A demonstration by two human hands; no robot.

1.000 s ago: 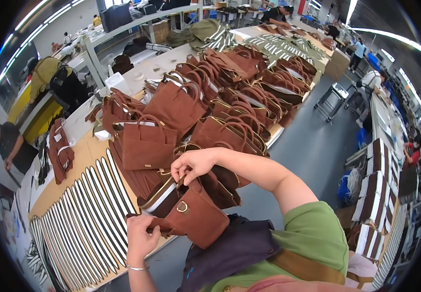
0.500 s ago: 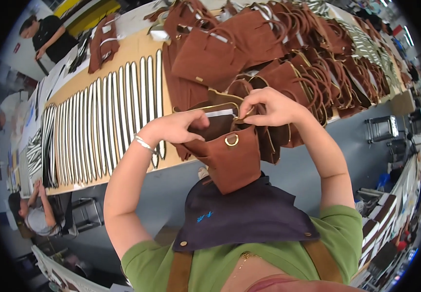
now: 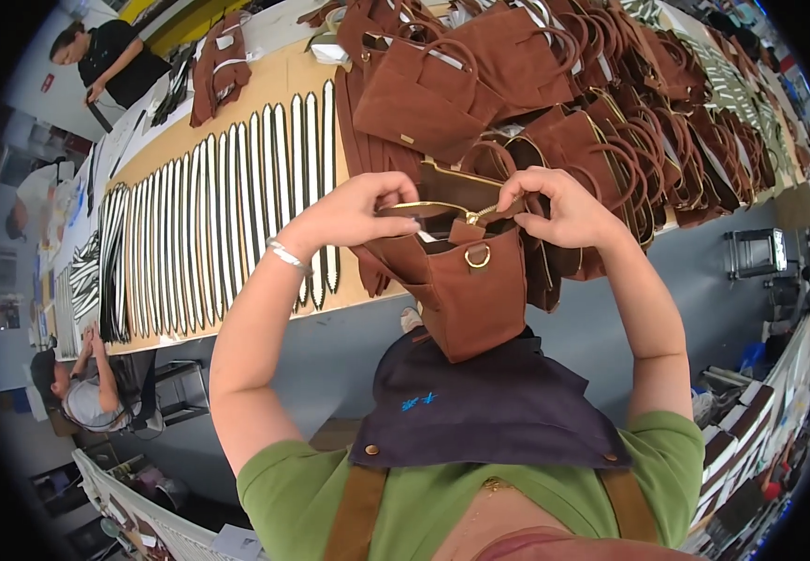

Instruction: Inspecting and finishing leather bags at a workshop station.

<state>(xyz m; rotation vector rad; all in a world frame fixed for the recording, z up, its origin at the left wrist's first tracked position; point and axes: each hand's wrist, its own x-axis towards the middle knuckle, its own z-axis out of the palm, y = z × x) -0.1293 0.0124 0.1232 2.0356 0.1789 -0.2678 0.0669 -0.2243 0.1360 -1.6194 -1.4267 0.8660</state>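
Apron point(image 3: 480, 411) | bag point(image 3: 480, 304) just beyond, mouth open at table point(image 3: 269, 79) edge | right hand point(image 3: 559, 208) pinching zip point(image 3: 494, 213); left hand point(image 3: 354, 213) curled opposite — grip unclear | step: apparently handling the zip — next likely calls for steadying the mouth | farther: straps point(image 3: 210, 206), piled bags point(image 3: 424, 98)

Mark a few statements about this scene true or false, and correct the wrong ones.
1. The held reddish-brown handbag is open at the top. True.
2. Its gold metal ring sits on the end facing the dark purple apron. True.
3. Long black-and-white strips lie left of the piled reddish-brown handbags. True.
4. Only one of the hands is at the held bag's top edge. False: the left hand and right hand both are.
5. Both wrists wear bracelets. False: only the left one has a silver bracelet.
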